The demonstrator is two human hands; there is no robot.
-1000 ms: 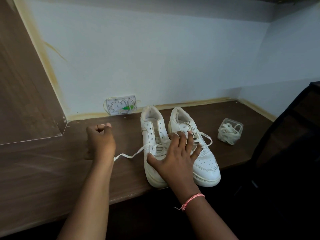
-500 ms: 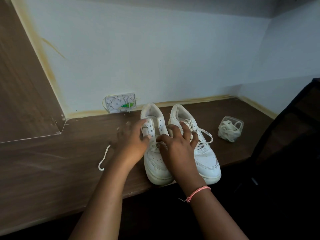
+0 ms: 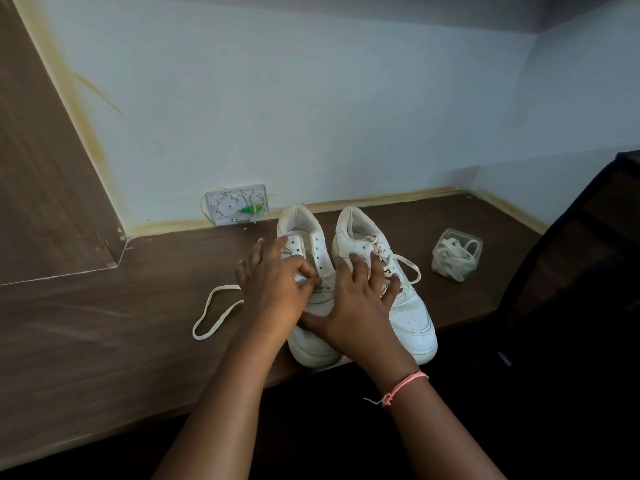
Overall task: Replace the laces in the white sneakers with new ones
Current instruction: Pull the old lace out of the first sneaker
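The left sneaker stood on the table with its upper eyelets already empty, the right sneaker touching it and still laced. A second earlier the left hand had been out to the left, drawing the old lace taut; now it was back over the shoe, thumb and forefinger pinching at the lower eyelets, where some lace seemingly remained. The freed length lay slack in a loop on the table, just left of that hand. The right hand lay spread across both shoes, fingers fairly straight, pressing them down — it gripped nothing. So one more row had likely come out, and the left shoe looked nearly stripped. The new laces waited in a clear tub near the right shoe, untouched. A wall box sat behind.
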